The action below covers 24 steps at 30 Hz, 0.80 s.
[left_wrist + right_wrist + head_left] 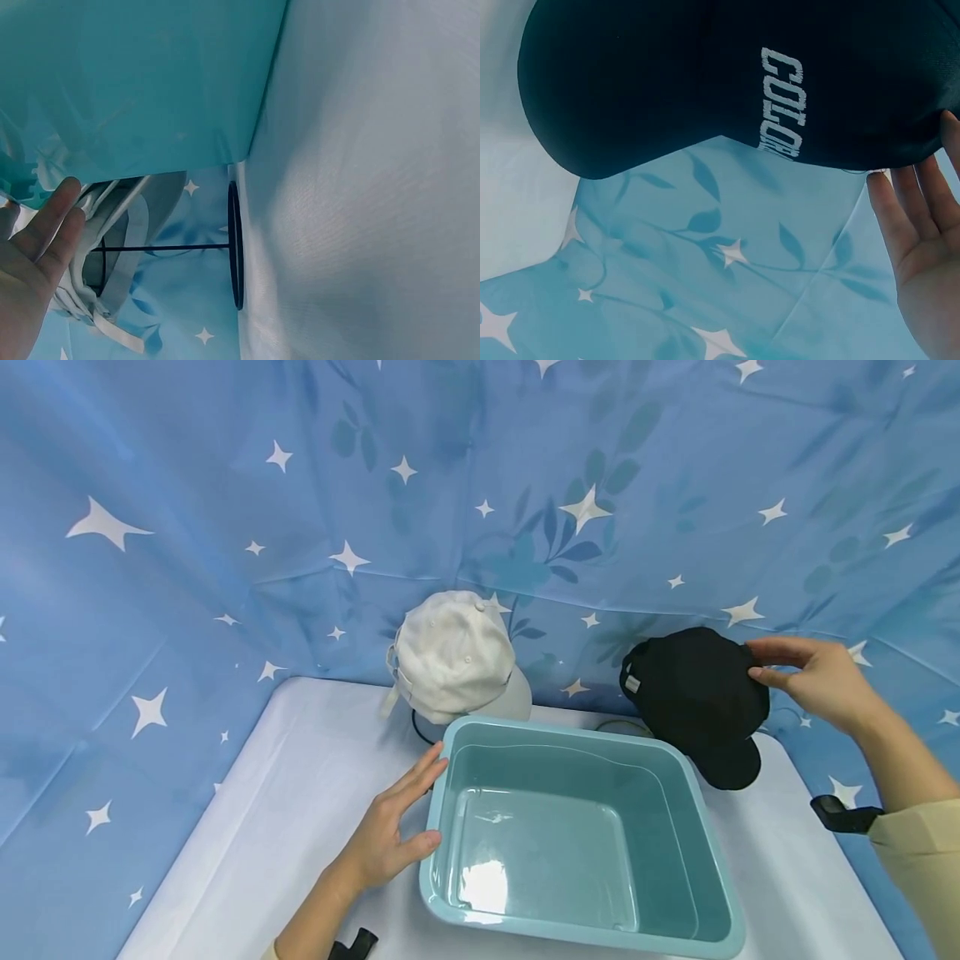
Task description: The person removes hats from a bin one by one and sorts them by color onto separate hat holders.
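A black baseball cap [693, 693] with white lettering on its front stands at the back right, brim pointing down toward the table. My right hand [817, 681] pinches the cap's right edge, the thumb [951, 131] on the near side and the other fingers partly behind it. A light teal plastic basin [577, 935] sits in front. Against its left rim rests my left hand [393, 822], fingers extended. Behind the basin's back left corner, a cream cap [453, 656] hangs on a thin black wire stand [236, 247].
The white-covered table [247, 860] carries everything. Behind and along the sides hangs a blue curtain [420, 527] with white stars and leaf prints. A thin ring-like base [622, 722] shows below the black cap, mostly hidden.
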Each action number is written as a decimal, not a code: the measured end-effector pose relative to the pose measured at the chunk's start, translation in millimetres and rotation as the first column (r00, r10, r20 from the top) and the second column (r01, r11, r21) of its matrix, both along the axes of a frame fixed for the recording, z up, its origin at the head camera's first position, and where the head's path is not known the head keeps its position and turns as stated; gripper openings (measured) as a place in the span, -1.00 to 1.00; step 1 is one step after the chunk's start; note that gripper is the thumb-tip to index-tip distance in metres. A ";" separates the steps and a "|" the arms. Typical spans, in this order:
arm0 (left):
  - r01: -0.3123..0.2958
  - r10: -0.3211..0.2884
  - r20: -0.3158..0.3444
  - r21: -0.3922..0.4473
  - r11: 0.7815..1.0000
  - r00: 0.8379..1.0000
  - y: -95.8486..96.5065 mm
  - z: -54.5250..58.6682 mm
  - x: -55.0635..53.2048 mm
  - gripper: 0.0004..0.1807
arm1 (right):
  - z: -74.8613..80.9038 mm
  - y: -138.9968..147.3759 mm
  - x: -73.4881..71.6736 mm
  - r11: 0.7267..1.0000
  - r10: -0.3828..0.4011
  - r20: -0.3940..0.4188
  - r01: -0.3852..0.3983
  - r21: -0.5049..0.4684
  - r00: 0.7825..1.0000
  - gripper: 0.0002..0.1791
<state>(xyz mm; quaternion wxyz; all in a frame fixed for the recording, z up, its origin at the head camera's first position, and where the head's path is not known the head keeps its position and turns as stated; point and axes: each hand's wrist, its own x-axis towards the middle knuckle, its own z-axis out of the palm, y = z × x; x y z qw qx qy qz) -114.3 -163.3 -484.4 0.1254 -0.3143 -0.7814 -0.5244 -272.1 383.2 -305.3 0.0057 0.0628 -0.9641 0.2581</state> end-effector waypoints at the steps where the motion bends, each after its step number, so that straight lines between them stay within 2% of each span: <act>1: -0.001 0.001 -0.001 -0.001 1.000 1.000 -0.1 0.3 0.2 -0.14 | -0.1 -0.2 0.4 1.000 -0.005 -0.004 0.005 0.006 1.000 -0.35; 8: -0.003 0.003 -0.016 -0.012 1.000 1.000 -1.2 1.0 -0.7 -0.15 | -3.8 0.1 7.7 1.000 -0.010 -0.065 0.010 0.000 0.998 -0.36; 16: -0.010 0.009 -0.012 -0.081 0.997 1.000 -6.5 6.2 -2.2 -0.13 | -9.4 2.7 21.0 1.000 -0.030 -0.131 0.030 -0.002 0.991 -0.39; 24: -0.032 0.026 -0.050 -0.117 0.993 0.998 -11.9 13.6 -3.8 -0.13 | -17.6 -5.0 44.8 0.999 -0.027 -0.199 0.022 -0.026 0.980 -0.38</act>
